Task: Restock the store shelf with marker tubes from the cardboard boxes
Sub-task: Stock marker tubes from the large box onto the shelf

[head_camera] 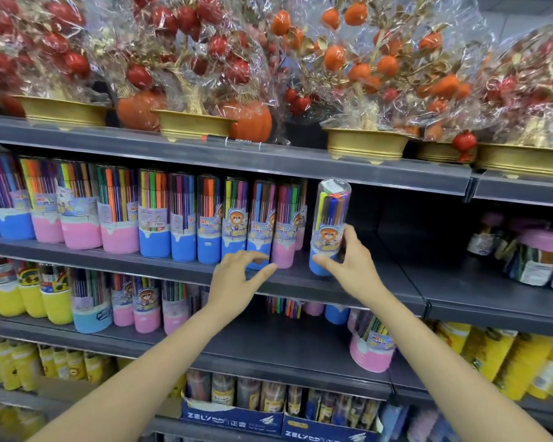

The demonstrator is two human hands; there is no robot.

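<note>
Marker tube [331, 228] upright at the shelf [348, 283] front edge, gripped by my right hand [353, 266].
I see bare shelf rightward; my left hand [237, 275] hovers released beside the tube row [141, 212].

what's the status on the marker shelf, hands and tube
Right hand grips blue-based marker tube, upright at the row's right end. Left hand open, by the pink-based tube. Shelf space to the right free.

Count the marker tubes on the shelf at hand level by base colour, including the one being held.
Blue-based clear plastic marker tubes: 8, counting the cut-off one at far left
Pink-based clear plastic marker tubes: 5
Total: 13
</note>
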